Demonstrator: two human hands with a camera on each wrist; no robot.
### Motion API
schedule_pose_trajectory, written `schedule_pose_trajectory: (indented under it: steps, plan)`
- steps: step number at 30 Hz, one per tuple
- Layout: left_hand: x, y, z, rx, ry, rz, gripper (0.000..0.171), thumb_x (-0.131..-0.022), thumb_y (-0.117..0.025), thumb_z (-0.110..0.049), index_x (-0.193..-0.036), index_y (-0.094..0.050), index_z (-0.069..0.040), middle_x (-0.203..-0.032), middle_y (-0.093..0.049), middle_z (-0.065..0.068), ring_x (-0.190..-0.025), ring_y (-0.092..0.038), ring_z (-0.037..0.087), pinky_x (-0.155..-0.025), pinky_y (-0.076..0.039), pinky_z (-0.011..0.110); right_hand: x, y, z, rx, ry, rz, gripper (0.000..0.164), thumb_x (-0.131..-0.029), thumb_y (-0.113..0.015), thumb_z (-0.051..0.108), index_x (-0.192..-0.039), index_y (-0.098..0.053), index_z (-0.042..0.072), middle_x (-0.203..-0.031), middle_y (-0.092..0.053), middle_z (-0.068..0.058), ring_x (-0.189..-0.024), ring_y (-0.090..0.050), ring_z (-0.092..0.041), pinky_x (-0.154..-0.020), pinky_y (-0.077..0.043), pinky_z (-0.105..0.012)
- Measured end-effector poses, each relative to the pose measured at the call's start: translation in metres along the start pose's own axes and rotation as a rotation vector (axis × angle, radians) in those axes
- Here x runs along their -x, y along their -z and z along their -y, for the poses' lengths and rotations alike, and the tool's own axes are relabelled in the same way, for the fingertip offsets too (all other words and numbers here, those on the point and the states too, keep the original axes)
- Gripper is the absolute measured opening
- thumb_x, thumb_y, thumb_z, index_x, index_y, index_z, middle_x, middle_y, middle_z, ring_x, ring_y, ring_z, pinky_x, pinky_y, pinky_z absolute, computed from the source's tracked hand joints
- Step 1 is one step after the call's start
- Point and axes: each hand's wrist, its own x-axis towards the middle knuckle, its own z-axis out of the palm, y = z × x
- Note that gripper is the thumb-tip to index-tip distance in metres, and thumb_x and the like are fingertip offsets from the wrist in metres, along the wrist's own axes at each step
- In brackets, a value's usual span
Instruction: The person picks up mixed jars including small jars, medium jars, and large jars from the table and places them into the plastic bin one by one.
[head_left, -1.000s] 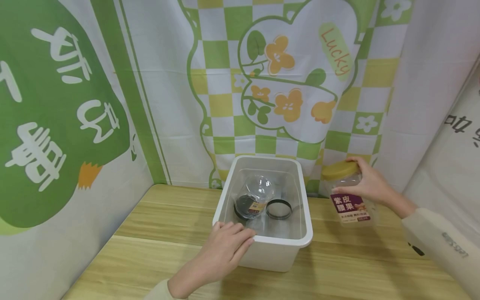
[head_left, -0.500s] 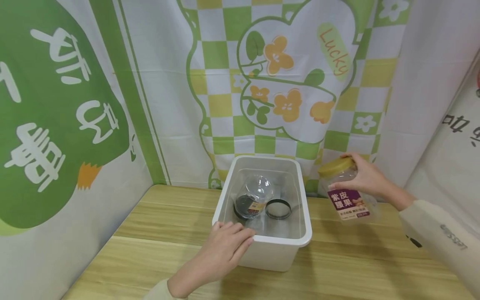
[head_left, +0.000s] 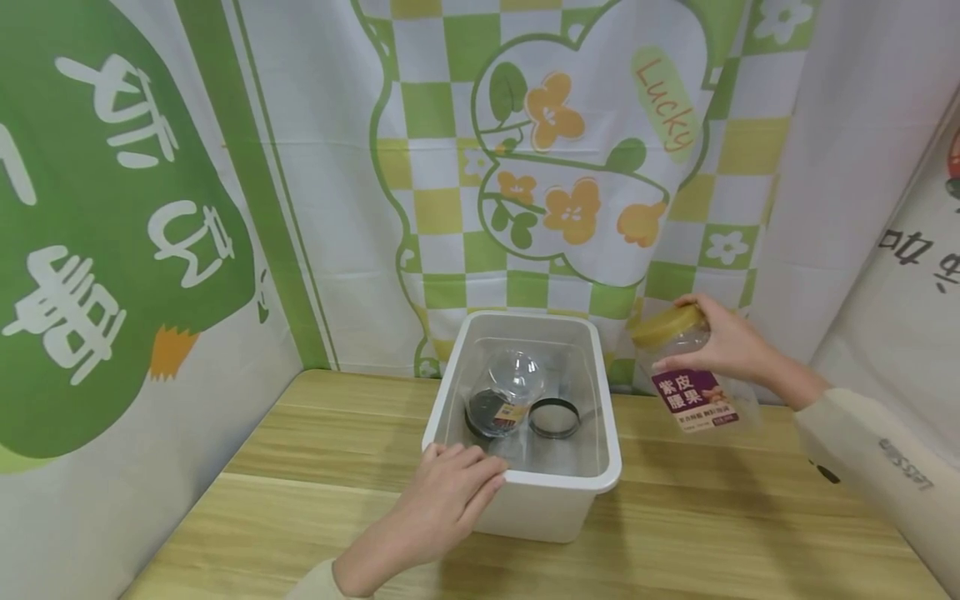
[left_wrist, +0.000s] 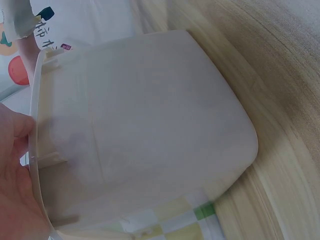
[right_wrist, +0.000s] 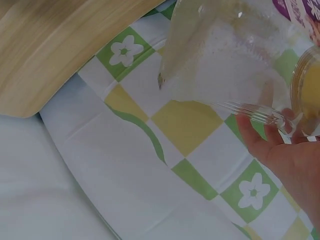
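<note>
In the head view, my right hand (head_left: 723, 337) holds a clear plastic jar (head_left: 693, 387) by its neck, just under the yellow screw lid (head_left: 667, 325). The jar tilts, lid towards the bin, off the table at the bin's right. It has a purple label and looks see-through. The right wrist view shows the jar's clear wall (right_wrist: 225, 60) and fingers at its neck. My left hand (head_left: 450, 492) grips the near rim of a white plastic bin (head_left: 540, 508). Inside lie a clear jar with a black lid (head_left: 495, 412) and a black-rimmed clear container (head_left: 555, 418).
The bin stands on a wooden table (head_left: 315, 467), close to its back edge. Behind hangs a green-and-white checked curtain (head_left: 442, 167). Printed cloth walls (head_left: 112, 292) close off both sides. A small dark mark (head_left: 825, 472) shows beneath the right sleeve.
My right hand has raised the jar slightly and brought it a little left, tilting it further. My left hand stays on the bin rim; the things in the bin stay put.
</note>
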Motion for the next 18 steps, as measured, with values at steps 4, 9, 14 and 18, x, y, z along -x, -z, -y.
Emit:
schedule_pose_trajectory:
  steps: [4, 9, 14, 18]
  plan:
    - [0.000, 0.000, 0.000, 0.004, 0.001, 0.000, 0.022, -0.111, -0.054, -0.026, -0.114, -0.074, -0.020, -0.092, -0.064, -0.012, -0.081, -0.050, 0.006, -0.082, -0.037, 0.032, -0.002, 0.003, 0.005, 0.009, 0.002, 0.005, 0.107, -0.077, -0.094, 0.044, -0.152, -0.036, -0.007, -0.125, -0.059, -0.030, -0.104, -0.065, -0.040, -0.082, -0.058, -0.052]
    - [0.000, 0.000, 0.001, 0.001, 0.003, -0.001, 0.021, -0.111, -0.054, -0.026, -0.114, -0.074, -0.020, -0.092, -0.064, -0.012, -0.081, -0.050, 0.006, -0.083, -0.037, 0.032, -0.005, 0.004, 0.013, 0.011, -0.002, 0.010, 0.106, -0.077, -0.094, 0.045, -0.151, -0.038, -0.006, -0.124, -0.060, -0.029, -0.102, -0.066, -0.038, -0.080, -0.059, -0.047]
    - [0.000, 0.000, 0.000, -0.006, -0.002, -0.004, 0.020, -0.110, -0.055, -0.026, -0.114, -0.074, -0.020, -0.092, -0.064, -0.012, -0.081, -0.050, 0.006, -0.082, -0.037, 0.032, -0.007, 0.005, 0.018, 0.010, 0.005, 0.024, 0.105, -0.077, -0.094, 0.044, -0.150, -0.038, -0.006, -0.124, -0.061, -0.028, -0.103, -0.065, -0.037, -0.083, -0.058, -0.048]
    - [0.000, -0.001, 0.001, -0.010, -0.006, -0.012, 0.020, -0.110, -0.055, -0.026, -0.113, -0.074, -0.020, -0.091, -0.063, -0.012, -0.081, -0.050, 0.007, -0.082, -0.037, 0.032, -0.009, 0.006, 0.021, 0.008, 0.010, 0.030, 0.104, -0.078, -0.094, 0.044, -0.151, -0.038, -0.005, -0.124, -0.061, -0.028, -0.102, -0.066, -0.036, -0.083, -0.059, -0.050]
